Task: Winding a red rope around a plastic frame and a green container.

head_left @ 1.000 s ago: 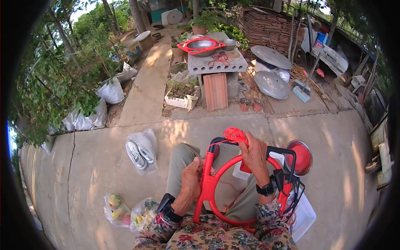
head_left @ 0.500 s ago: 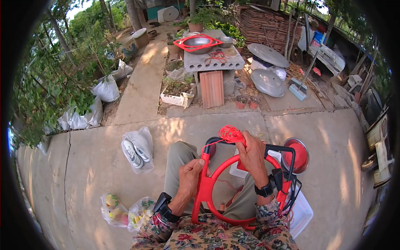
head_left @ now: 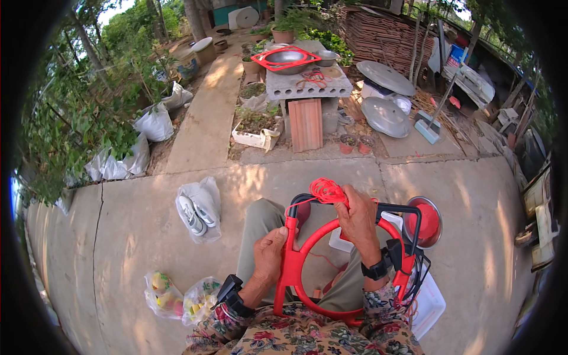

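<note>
A red frame with a round ring in its middle (head_left: 290,269) and a black bar (head_left: 402,208) along its far side stands over my lap. My left hand (head_left: 270,254) is closed round the upper end of its left upright. Close to the far bar, my right hand (head_left: 358,219) is closed on a bundle of thin red cord (head_left: 326,190). One strand runs from the bundle toward the frame's far left corner. The fingertips of my right hand are partly hidden behind the cord. Dark cables (head_left: 421,275) hang at the frame's right side.
White-and-grey shoes (head_left: 198,214) lie on a plastic bag to the left, with fruit bags (head_left: 161,290) nearer. To the right are a metal bowl with red contents (head_left: 439,219) and a white tray (head_left: 431,310). A concrete block table (head_left: 307,89) holding bowls and red cord stands ahead.
The view has shifted a little, so the surroundings sit slightly farther right. Both hands keep their holds on the frame and the cord, with hardly any movement.
</note>
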Available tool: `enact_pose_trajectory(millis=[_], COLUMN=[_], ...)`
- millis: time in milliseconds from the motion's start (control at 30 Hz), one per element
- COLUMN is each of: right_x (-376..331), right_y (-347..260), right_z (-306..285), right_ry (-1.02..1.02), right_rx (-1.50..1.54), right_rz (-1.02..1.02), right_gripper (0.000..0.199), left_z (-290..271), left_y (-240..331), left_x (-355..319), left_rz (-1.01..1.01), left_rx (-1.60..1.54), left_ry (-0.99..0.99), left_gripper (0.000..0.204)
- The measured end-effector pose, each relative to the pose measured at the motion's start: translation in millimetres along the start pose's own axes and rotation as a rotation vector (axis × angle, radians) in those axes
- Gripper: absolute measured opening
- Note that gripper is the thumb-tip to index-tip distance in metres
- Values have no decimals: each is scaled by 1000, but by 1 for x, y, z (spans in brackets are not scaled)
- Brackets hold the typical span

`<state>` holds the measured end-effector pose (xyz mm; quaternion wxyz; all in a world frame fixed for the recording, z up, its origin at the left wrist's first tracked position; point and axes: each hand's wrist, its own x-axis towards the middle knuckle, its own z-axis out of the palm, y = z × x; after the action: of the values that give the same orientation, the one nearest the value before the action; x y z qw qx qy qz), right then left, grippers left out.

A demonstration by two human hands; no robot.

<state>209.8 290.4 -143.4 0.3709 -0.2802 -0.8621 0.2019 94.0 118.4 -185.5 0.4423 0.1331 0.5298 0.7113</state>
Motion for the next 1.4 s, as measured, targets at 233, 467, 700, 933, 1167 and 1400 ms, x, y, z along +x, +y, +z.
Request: enact_pose_trajectory(millis=[233, 467, 700, 933, 1167, 1400], right_x=[7, -8, -9, -9, -7, -13], right_y=[3, 2, -5, 7, 4, 15], right_z=[1, -11, 2, 15, -5, -5], right_ry=[-12, -15, -199, -143, -93, -16], right_rx=[-21, 44, -95, -130, -123, -168], right_rz=[14, 139, 68, 7, 32, 63], right_gripper=[13, 10, 39, 43, 41, 37], left_z=[10, 12, -13, -11, 1, 16], left_y=[23, -3, -21, -13, -1, 12], left_x=[14, 12, 5, 3, 18, 28], left_rz=[-1, 9, 79, 75, -56, -33], left_rx=[-39, 24, 111, 179, 103, 108], left_ry=[-117, -159, -78, 19, -79, -210], left_gripper=[36, 29, 31, 34, 33, 34])
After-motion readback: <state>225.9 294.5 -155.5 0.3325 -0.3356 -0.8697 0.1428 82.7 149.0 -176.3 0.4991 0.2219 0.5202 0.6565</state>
